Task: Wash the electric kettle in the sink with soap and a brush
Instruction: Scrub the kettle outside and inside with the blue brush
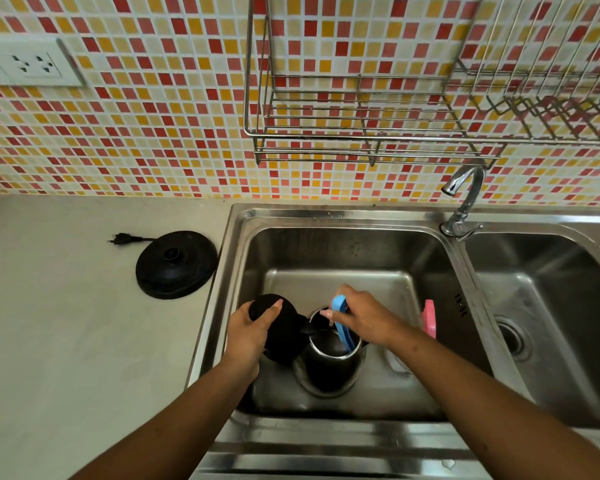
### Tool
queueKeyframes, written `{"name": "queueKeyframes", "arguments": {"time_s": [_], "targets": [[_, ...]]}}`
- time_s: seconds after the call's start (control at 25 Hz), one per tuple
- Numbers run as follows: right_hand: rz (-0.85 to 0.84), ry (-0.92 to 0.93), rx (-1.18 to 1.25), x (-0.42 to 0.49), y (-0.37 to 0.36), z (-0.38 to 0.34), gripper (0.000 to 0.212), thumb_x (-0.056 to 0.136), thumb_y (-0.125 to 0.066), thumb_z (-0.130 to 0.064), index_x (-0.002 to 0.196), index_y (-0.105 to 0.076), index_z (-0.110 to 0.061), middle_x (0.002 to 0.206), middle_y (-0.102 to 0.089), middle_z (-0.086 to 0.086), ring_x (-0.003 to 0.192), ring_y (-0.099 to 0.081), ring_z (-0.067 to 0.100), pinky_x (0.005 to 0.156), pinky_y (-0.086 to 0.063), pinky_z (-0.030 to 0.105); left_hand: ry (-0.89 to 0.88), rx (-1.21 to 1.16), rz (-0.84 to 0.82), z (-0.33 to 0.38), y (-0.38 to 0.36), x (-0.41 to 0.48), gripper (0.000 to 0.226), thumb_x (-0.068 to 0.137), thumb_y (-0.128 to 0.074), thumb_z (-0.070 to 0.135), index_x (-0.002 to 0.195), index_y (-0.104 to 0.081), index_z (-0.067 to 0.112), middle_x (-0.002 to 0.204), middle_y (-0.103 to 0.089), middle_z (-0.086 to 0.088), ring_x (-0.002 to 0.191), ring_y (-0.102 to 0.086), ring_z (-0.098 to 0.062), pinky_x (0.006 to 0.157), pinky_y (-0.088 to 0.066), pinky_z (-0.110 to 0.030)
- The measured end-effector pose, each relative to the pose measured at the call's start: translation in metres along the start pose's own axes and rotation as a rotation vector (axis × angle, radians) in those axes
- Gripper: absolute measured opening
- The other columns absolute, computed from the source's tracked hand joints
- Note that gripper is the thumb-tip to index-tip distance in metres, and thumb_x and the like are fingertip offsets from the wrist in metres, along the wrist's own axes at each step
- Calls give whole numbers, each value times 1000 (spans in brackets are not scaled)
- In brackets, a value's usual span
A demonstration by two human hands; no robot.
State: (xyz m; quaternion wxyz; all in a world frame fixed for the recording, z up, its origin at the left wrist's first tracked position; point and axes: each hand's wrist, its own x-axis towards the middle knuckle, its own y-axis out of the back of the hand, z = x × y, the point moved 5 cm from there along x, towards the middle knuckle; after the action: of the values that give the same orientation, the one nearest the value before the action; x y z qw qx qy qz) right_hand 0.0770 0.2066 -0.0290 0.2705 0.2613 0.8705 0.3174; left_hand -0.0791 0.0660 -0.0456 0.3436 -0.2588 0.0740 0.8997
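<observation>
The steel electric kettle [329, 370] stands upright in the left sink basin [343, 251], its black lid [284, 327] swung open to the left. My left hand [253, 336] grips that lid and handle side. My right hand [364, 318] holds the blue handle of a brush [342, 322], whose lower end reaches down inside the kettle's mouth; the bristles are hidden there. A pink soap bottle [429, 318] leans at the basin's right wall, partly behind my right wrist.
The kettle's black power base [175, 265] with its plug [122, 239] lies on the grey counter left of the sink. A chrome tap [465, 199] stands between the two basins, its spout turned left. A wire dish rack [361, 133] hangs on the tiled wall above.
</observation>
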Motion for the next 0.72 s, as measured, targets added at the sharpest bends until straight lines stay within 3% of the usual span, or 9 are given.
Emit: {"name": "queueKeyframes", "arguments": {"time_s": [0.12, 0.24, 0.32, 0.48, 0.6, 0.72], "targets": [[99, -17, 103, -1, 8, 2, 34, 85, -67, -40, 92, -53, -9, 80, -67, 8, 66, -60, 17, 55, -42, 15, 5, -20, 8, 1, -1, -2, 19, 85, -73, 22, 100, -62, 18, 103, -69, -10, 97, -66, -26, 69, -56, -34], [367, -65, 265, 0, 43, -5, 38, 81, -69, -48, 81, -55, -12, 77, -71, 10, 63, -65, 22, 54, -48, 25, 19, -34, 26, 0, -1, -1, 13, 85, -73, 22, 91, -61, 22, 100, -69, -10, 96, -67, -28, 75, -57, -37], [464, -185, 282, -7, 39, 1, 41, 80, -69, -49, 73, -52, -12, 68, -66, 7, 54, -66, 16, 47, -46, 22, 22, -38, 28, 0, -2, -2, 13, 85, -73, 21, 90, -61, 22, 100, -69, -11, 94, -67, -27, 75, -57, -38], [334, -356, 384, -23, -17, 14, 39, 87, -69, -32, 68, -39, -15, 56, -54, 2, 31, -56, 2, 32, -38, 17, 16, -44, 20, 0, -1, -3, 13, 85, -72, 21, 92, -61, 22, 100, -69, -9, 93, -67, -25, 65, -55, -32], [452, -336, 441, -22, 10, 10, 32, 91, -64, -26, 70, -44, -12, 59, -59, 8, 33, -58, 4, 38, -49, 22, 18, -26, 16, 0, -1, -3, 23, 86, -72, 25, 104, -62, 17, 103, -68, -9, 96, -66, -26, 73, -56, -35], [524, -326, 464, -23, 37, 8, 27, 94, -59, -30, 81, -54, -6, 68, -63, 11, 37, -60, 3, 38, -48, 16, 21, -21, 20, -1, -1, -3, 32, 86, -72, 26, 112, -60, 13, 104, -68, -11, 94, -67, -25, 73, -57, -35]]}}
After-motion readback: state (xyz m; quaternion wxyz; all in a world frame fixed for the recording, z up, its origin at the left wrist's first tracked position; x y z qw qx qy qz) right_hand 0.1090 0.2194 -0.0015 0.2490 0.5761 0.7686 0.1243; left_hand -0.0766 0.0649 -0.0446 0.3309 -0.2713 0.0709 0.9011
